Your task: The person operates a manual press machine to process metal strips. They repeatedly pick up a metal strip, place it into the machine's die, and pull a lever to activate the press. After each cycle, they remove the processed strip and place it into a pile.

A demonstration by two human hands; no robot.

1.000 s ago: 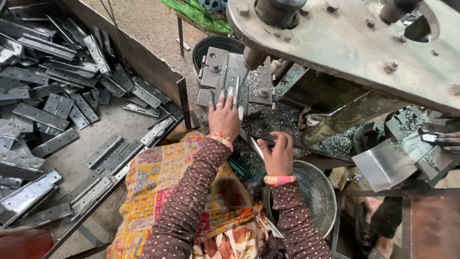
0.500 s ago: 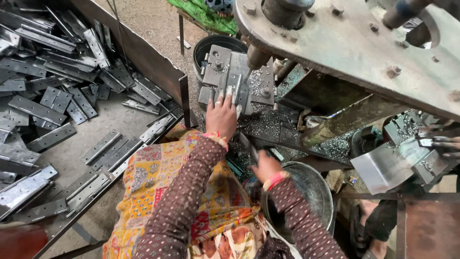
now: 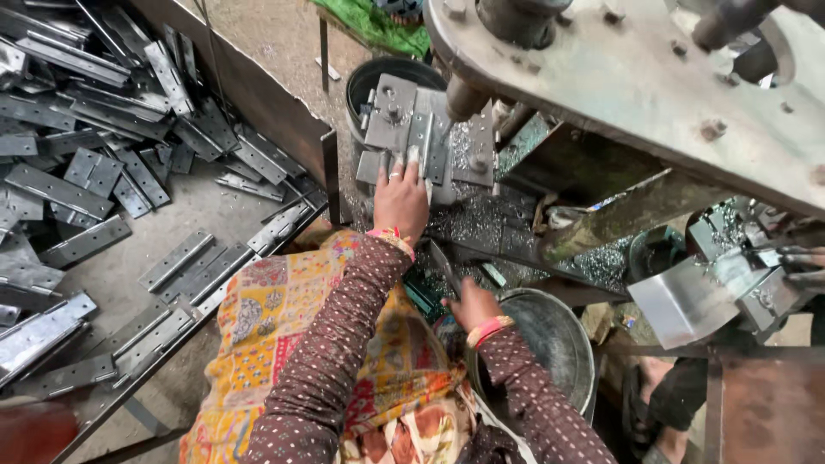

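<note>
Looking down from my head, the metal hinge plate (image 3: pixel 418 142) I am working on is a flat grey strip lying on the die block (image 3: pixel 427 137) of the press, just under the round punch (image 3: pixel 464 99), with bright metal shavings (image 3: pixel 481 219) scattered around its base. My left hand (image 3: pixel 401 199) rests on that plate with the fingers (image 3: pixel 412 163) stretched out flat and close together, pressing on it rather than clamped around it. My right hand (image 3: pixel 471 302) sits lower, at the rim of a round metal bucket (image 3: pixel 559 344), and its fingers are curled around a thin grey metal piece (image 3: pixel 445 268) that sticks up and away from me; I cannot tell exactly how tightly they hold it. The bucket's inside looks dark, and I cannot make out what lies in it. A dark round tub (image 3: pixel 387 77) stands behind the die block, its contents hidden. To my left, a big low tray (image 3: pixel 284 112) with a rusty wall holds a loose heap of grey hinges (image 3: pixel 94 163), and a few more lie along its near edge.
</note>
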